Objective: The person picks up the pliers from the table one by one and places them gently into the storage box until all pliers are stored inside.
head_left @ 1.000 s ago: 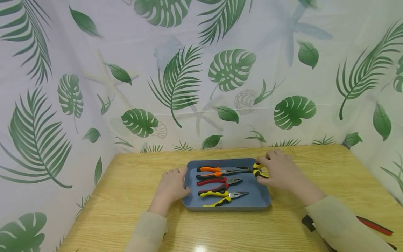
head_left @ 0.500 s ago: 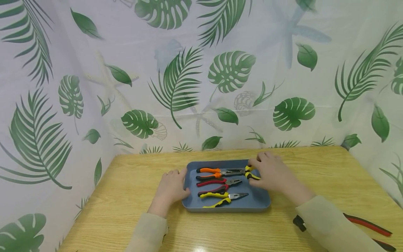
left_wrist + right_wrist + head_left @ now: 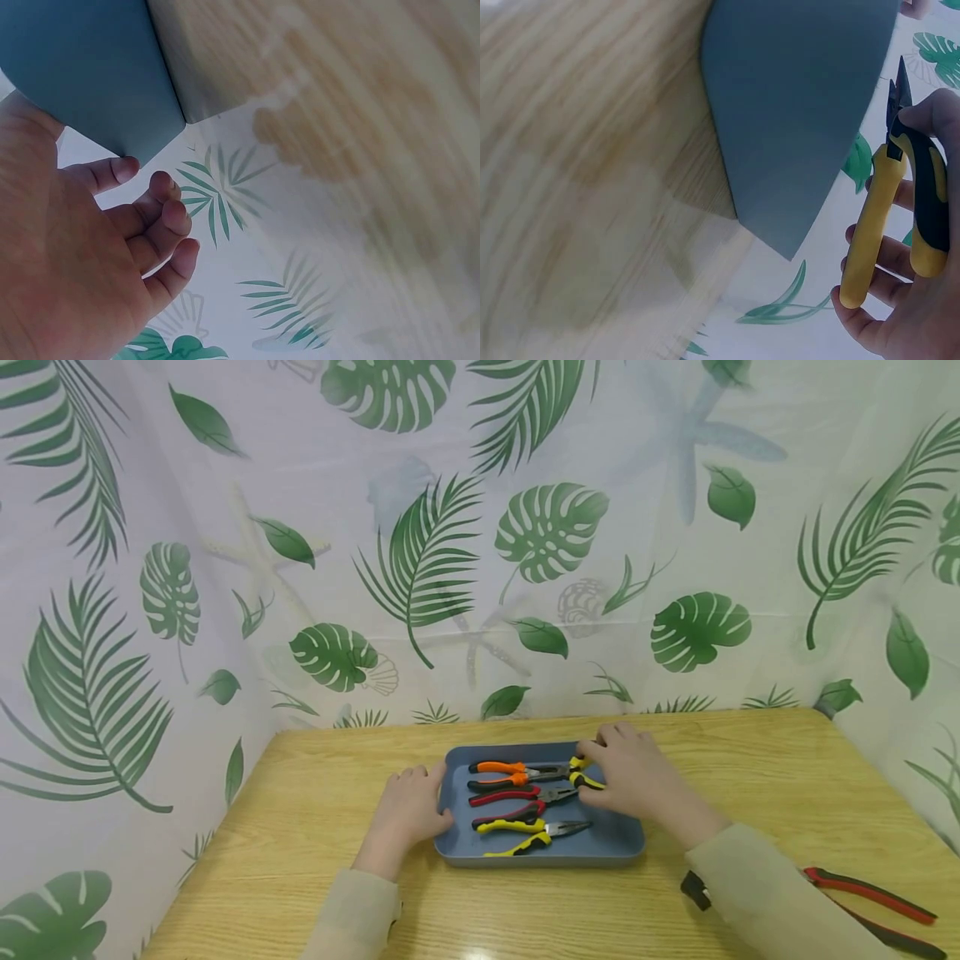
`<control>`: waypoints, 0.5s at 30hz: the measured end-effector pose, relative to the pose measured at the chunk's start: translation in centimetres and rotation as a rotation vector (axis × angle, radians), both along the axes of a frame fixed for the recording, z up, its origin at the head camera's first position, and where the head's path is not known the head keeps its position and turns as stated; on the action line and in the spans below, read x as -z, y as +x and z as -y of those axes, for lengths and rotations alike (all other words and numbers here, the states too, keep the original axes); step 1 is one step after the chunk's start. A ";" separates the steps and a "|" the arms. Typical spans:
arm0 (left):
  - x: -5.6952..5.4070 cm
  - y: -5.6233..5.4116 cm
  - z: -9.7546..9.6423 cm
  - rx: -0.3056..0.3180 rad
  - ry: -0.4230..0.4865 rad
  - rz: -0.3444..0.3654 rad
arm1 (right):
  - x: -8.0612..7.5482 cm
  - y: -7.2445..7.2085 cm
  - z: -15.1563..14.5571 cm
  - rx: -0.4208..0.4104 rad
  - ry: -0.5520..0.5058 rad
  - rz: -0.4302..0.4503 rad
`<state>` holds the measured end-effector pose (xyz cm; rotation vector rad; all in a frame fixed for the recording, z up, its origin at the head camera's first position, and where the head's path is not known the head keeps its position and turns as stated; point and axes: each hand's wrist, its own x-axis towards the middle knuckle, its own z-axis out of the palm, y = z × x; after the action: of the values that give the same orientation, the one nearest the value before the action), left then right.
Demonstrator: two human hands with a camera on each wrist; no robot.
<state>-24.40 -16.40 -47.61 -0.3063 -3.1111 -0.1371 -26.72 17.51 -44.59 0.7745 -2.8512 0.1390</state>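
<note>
My right hand [image 3: 636,774] grips yellow-and-black long-nose pliers [image 3: 896,180] by the handles over the right half of the grey-blue tray [image 3: 607,839]. Their jaws point left, overlapping the tip of orange-and-black pliers [image 3: 498,774] in the head view. Below these in the tray lie red-and-black pliers [image 3: 517,802] and a second yellow-and-black pair [image 3: 532,831]. My left hand [image 3: 405,806] holds the tray's left side, thumb over the rim. In the left wrist view its index fingertip is right at the tray wall [image 3: 97,82], the other fingers loosely bent.
Red-and-black handles [image 3: 873,893] of another tool lie on the wooden table [image 3: 300,860] at the right, partly behind my right sleeve [image 3: 765,877]. A leaf-patterned cloth [image 3: 480,568] hangs behind the table and along its sides.
My right hand has moved left with the yellow-and-black pliers, from the tray's right edge further over the tray. More of the red-and-black handles shows at the right. My left hand stays put.
</note>
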 end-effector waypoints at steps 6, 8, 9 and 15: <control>0.0 -0.1 0.0 0.000 0.006 0.010 | 0.4 -0.4 0.6 -0.007 0.017 -0.008; 0.0 -0.1 0.0 -0.002 0.006 0.014 | 0.6 -0.4 0.9 -0.010 0.022 -0.011; 0.0 -0.1 0.0 -0.002 0.005 0.014 | 0.8 -0.5 1.0 -0.013 0.022 -0.013; -0.1 0.0 -0.1 -0.010 0.005 0.017 | 1.2 -0.5 1.6 -0.023 0.015 -0.035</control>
<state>-24.39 -16.32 -47.52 -0.2917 -3.1279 -0.1474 -27.19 15.92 -45.77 0.8050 -2.8146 0.1064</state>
